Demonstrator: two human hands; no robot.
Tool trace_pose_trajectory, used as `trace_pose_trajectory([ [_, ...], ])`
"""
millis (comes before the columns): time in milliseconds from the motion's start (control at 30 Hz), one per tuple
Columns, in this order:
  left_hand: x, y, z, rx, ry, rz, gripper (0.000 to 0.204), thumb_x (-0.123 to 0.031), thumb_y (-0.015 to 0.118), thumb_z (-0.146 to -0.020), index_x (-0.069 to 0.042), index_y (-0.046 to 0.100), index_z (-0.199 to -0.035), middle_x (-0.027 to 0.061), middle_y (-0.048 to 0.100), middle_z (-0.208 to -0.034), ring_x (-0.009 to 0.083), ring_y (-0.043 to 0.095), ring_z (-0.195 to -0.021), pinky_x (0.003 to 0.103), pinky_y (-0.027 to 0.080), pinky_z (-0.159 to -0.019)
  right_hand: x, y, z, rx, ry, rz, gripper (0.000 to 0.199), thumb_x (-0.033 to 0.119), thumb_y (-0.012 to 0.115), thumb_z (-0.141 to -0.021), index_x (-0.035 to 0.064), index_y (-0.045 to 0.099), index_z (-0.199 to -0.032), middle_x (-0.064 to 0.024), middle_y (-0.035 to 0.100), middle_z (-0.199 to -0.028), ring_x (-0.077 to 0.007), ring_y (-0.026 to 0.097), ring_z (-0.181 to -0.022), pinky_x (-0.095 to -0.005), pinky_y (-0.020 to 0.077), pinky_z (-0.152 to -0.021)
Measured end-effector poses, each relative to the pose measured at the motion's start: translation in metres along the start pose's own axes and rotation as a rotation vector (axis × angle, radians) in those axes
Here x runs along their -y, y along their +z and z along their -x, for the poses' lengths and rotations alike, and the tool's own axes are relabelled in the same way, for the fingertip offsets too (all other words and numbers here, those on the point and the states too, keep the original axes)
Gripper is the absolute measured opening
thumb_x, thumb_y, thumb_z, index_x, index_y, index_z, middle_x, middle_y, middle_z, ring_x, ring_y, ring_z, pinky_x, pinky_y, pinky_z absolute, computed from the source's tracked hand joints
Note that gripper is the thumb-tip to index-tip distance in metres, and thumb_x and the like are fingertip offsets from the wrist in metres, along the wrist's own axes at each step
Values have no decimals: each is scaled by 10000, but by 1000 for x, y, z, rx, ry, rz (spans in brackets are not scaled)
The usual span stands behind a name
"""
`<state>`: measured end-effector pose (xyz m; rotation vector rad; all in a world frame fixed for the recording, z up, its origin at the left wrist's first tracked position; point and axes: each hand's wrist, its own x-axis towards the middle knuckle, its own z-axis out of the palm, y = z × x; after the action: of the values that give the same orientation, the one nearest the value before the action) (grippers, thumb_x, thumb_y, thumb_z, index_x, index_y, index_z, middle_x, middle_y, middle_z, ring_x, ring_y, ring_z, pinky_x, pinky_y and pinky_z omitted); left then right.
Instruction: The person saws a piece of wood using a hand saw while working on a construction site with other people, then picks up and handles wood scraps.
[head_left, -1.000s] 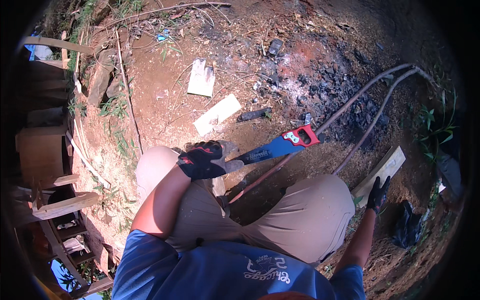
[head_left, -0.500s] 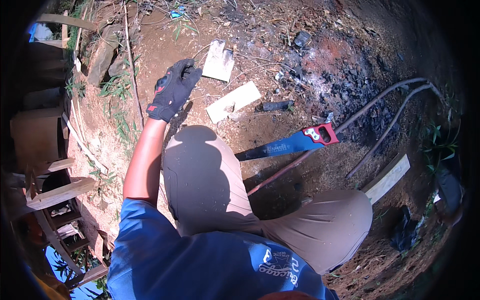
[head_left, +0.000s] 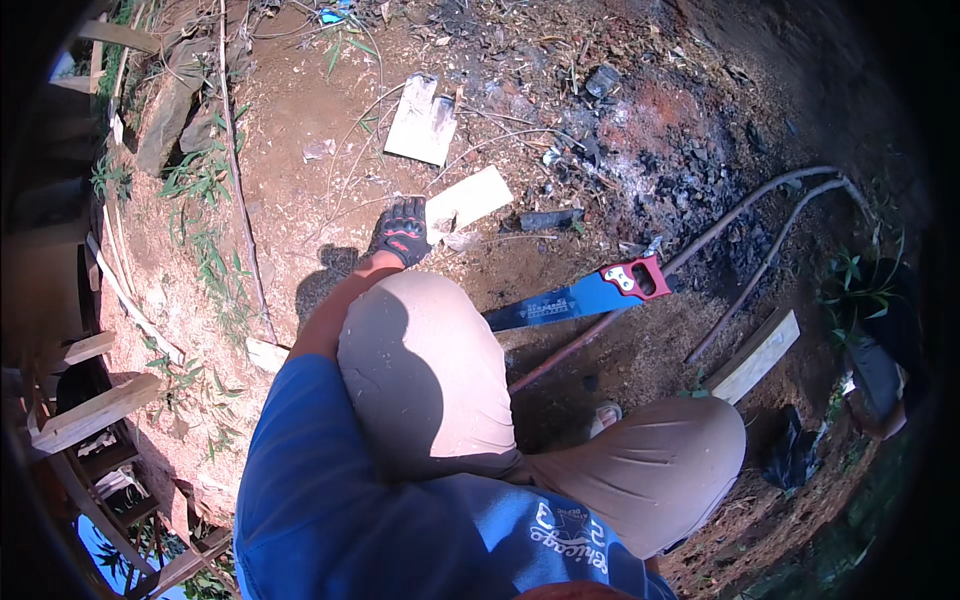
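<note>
My left hand (head_left: 404,232), in a black glove with red marks, is low over the ground beyond my left knee. Its back faces up and its fingers point away from me, seemingly apart, with the thumb hidden. It is right beside the left end of a short pale board (head_left: 474,202), and I see nothing held in it. Whether the glove touches the board is unclear. A notched pale wood piece (head_left: 420,125) lies farther off. The handsaw (head_left: 580,300), with a blue blade and red handle, lies right of my left knee. My right hand is out of sight.
A long bent stick (head_left: 715,240) runs under the saw toward the ashes and charred bits (head_left: 690,170). Another board (head_left: 752,355) lies by my right knee. A thin pole (head_left: 235,165), rocks (head_left: 170,110) and a wooden structure (head_left: 95,415) are on the left.
My left hand has come nearer and a little right, down from above the ground to the left end of the short board. The view has shifted slightly; saw and boards stay put.
</note>
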<state>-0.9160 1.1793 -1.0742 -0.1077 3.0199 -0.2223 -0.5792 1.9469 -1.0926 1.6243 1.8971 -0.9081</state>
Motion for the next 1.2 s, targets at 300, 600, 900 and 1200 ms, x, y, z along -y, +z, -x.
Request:
trace_pose_trajectory([
  [300, -6, -23, -28, 460, -57, 165, 748, -487, 891, -640, -62, 690, -1222, 199, 697, -1194, 377, 671, -1141, 472, 537, -983, -13, -8, 26, -44, 17, 17, 533, 334, 763, -876, 50, 621, -1304, -190, 692, -1199, -341, 679, -1097, -476, 533, -933],
  [600, -9, -94, -38, 633, -76, 548, 557, -315, 847, -775, -54, 689, -1241, 198, 747, -1118, 355, 724, -992, 452, 541, -883, 98, -107, 95, -424, -230, 27, 478, 327, 769, -851, 49, 682, -1229, -173, 752, -1143, -355, 717, -995, -479, 533, -903],
  [900, -76, -284, -108, 502, -12, 1277, 342, -73, 697, -937, 44, 664, -1257, 129, 755, -1093, 177, 735, -930, 299, 603, -817, 451, -142, 240, 194, -781, -656, 373, 177, 791, -886, -11, 693, -1193, -112, 746, -997, -184, 722, -875, -344, 575, -791],
  [1200, -234, -305, -45, -152, 12, 1632, 397, -294, 714, -994, -7, 666, -1264, 122, 733, -1115, 202, 684, -979, 361, 538, -879, 508, 51, 345, 804, -1188, -734, 555, 162, 636, -1027, -38, 452, -1511, -165, 620, -1391, -218, 598, -1272, -356, 458, -1102],
])
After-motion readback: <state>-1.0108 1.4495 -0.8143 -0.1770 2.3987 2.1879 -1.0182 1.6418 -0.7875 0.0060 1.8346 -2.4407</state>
